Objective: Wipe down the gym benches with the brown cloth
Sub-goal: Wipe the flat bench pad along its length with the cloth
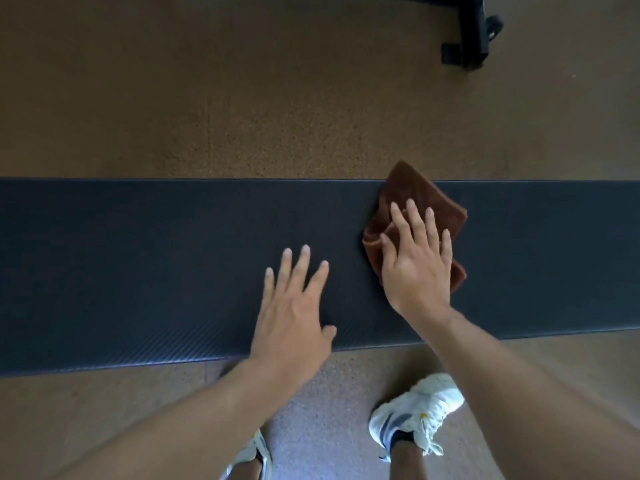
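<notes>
Brown cloth (pixel 420 202) lies bunched at the bench's (pixel 138 258) far edge under our right hand (pixel 415 265), fingers flat and pressing. Left hand (pixel 294 313) rests open on the pad. We should sweep lengthwise, overlapping strokes.

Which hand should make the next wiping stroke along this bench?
Right. The right hand already lies flat on the brown cloth on the bench pad; the left hand rests on bare pad beside it.
</notes>
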{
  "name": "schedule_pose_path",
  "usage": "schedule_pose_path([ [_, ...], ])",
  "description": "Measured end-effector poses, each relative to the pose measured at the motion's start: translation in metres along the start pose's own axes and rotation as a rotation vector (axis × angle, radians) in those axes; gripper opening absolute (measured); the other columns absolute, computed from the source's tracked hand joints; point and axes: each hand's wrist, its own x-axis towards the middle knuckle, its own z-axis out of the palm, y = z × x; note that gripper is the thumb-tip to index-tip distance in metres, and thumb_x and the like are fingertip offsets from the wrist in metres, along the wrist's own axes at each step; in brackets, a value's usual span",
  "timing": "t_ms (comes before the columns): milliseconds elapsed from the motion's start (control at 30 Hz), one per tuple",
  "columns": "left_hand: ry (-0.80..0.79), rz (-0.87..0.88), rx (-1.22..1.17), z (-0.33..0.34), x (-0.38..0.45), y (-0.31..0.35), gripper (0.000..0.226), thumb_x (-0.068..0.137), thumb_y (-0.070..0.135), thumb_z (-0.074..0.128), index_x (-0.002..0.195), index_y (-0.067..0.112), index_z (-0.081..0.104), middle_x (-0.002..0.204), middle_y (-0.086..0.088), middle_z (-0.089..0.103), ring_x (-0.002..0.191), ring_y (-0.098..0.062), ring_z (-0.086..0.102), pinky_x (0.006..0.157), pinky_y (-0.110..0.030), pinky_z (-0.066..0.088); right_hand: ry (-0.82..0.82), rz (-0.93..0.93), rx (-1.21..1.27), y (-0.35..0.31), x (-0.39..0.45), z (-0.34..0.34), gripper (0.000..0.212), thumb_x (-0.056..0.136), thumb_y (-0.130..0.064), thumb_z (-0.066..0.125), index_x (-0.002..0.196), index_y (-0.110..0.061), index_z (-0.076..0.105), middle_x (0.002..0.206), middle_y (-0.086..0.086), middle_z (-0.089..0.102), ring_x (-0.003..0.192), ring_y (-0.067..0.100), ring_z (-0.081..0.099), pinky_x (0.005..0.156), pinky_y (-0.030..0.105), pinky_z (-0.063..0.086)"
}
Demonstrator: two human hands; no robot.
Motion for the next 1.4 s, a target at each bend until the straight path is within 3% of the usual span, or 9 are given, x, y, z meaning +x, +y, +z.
schedule_pose_path([
  [133,-0.037,0.001,-0.06,0.035,-0.031,0.029,0.095,0.097,0.032,0.061,0.164,0.025,-0.006,0.167,-0.001,-0.031,0.152,-0.021,-0.034,0.128,-0.046,-0.009,0.011,-0.056,-0.048,0.035,-0.088,0.015,0.055,0.105,-0.044,0.031,0.157,-0.029,0.041,0.166,0.0,0.038,0.159,0.026,0.023,0.126,0.057,0.021],
  [233,0.02,0.006,-0.087,0.053,-0.04,0.042,0.095,0.089,0.026,0.063,0.164,0.021,0.005,0.171,-0.003,-0.018,0.157,-0.022,-0.022,0.129,-0.046,-0.003,-0.052,-0.099,-0.048,0.05,-0.095,0.011,0.054,0.104,-0.043,0.035,0.156,-0.033,0.04,0.165,-0.002,0.039,0.158,0.027,0.025,0.125,0.059,0.023],
  [300,0.066,0.039,-0.111,0.056,-0.04,0.048,0.094,0.084,0.028,0.062,0.163,0.02,0.012,0.173,-0.002,-0.007,0.159,-0.021,-0.012,0.126,-0.042,-0.002,-0.064,-0.111,-0.054,0.048,-0.07,0.002,0.054,0.105,-0.046,0.032,0.158,-0.036,0.037,0.167,-0.003,0.036,0.159,0.028,0.021,0.126,0.06,0.02],
  [467,0.081,0.05,-0.107,0.031,-0.01,0.066,0.086,0.1,0.035,0.055,0.164,0.024,-0.001,0.17,0.003,-0.022,0.155,-0.015,-0.025,0.128,-0.04,-0.009,-0.04,0.049,0.095,0.041,0.055,-0.031,0.055,0.109,-0.05,0.027,0.163,-0.04,0.022,0.174,-0.007,0.015,0.162,0.024,-0.003,0.128,0.058,-0.004],
  [600,0.025,0.002,0.015,0.019,0.026,0.08,0.103,0.094,0.039,0.068,0.163,0.026,-0.006,0.169,-0.001,-0.026,0.156,-0.021,-0.025,0.129,-0.043,-0.006,-0.041,0.055,0.115,0.043,0.093,-0.042,0.053,0.11,-0.05,0.025,0.162,-0.037,0.027,0.175,-0.008,0.011,0.162,0.021,-0.006,0.129,0.056,-0.006],
  [733,-0.091,-0.034,0.191,0.013,0.054,0.101,0.141,0.075,0.048,0.086,0.158,0.029,-0.026,0.163,-0.005,-0.04,0.152,-0.029,-0.033,0.127,-0.057,0.0,0.113,0.028,0.108,0.083,-0.007,-0.018,0.048,0.108,-0.041,0.031,0.153,-0.031,0.046,0.17,-0.003,0.032,0.161,0.02,0.013,0.13,0.053,0.008],
  [900,-0.229,-0.024,0.279,0.01,0.086,0.145,0.153,0.068,0.049,0.091,0.154,0.026,-0.033,0.16,-0.008,-0.044,0.149,-0.035,-0.038,0.121,-0.071,0.006,0.013,0.044,0.025,0.132,-0.105,0.002,0.048,0.104,-0.036,0.038,0.149,-0.028,0.051,0.166,0.002,0.039,0.16,0.026,0.018,0.129,0.051,0.008],
  [1167,-0.412,-0.216,0.232,0.028,0.119,0.194,0.171,0.055,0.05,0.097,0.145,0.03,-0.047,0.146,-0.003,-0.061,0.139,-0.035,-0.051,0.112,-0.081,-0.003,0.06,0.025,0.075,0.129,0.05,-0.039,0.059,0.107,-0.056,0.029,0.162,-0.036,0.026,0.174,0.0,0.015,0.162,0.028,-0.006,0.129,0.053,-0.008],
  [1400,-0.368,-0.277,0.206,0.034,0.114,0.2,0.175,0.049,0.054,0.098,0.143,0.035,-0.049,0.144,0.002,-0.063,0.138,-0.032,-0.052,0.11,-0.082,-0.007,0.085,-0.188,0.028,0.187,0.002,-0.037,0.051,0.11,-0.041,0.037,0.158,-0.026,0.042,0.168,0.0,0.035,0.16,0.025,0.018,0.129,0.054,0.014],
])
